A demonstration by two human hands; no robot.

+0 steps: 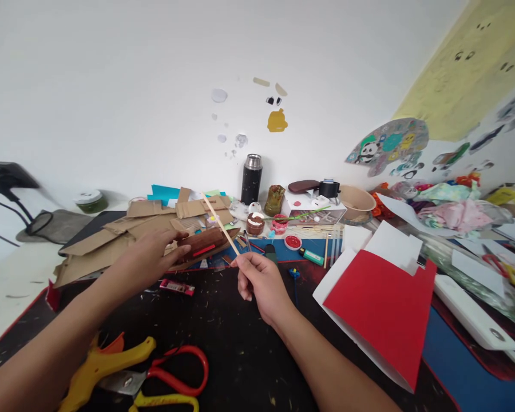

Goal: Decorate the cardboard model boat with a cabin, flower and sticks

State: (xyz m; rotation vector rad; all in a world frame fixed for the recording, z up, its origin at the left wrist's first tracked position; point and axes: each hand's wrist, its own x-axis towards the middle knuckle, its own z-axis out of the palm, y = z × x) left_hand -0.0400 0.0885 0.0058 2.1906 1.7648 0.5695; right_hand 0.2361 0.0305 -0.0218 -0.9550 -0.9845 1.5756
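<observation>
My left hand (148, 258) reaches forward and grips a brown cardboard boat model (203, 244) that lies among cardboard scraps. My right hand (260, 283) pinches the lower end of a thin wooden stick (220, 223), which slants up and to the left over the boat. Both hands hover above a black work mat (223, 343).
Cardboard pieces (124, 234) pile up at the left. Yellow and red scissors (146, 375) lie near the front edge. A red and white paper sheet (381, 303) lies to the right. A black flask (251, 178), paint pots (278, 224) and a bowl (357, 201) stand at the back.
</observation>
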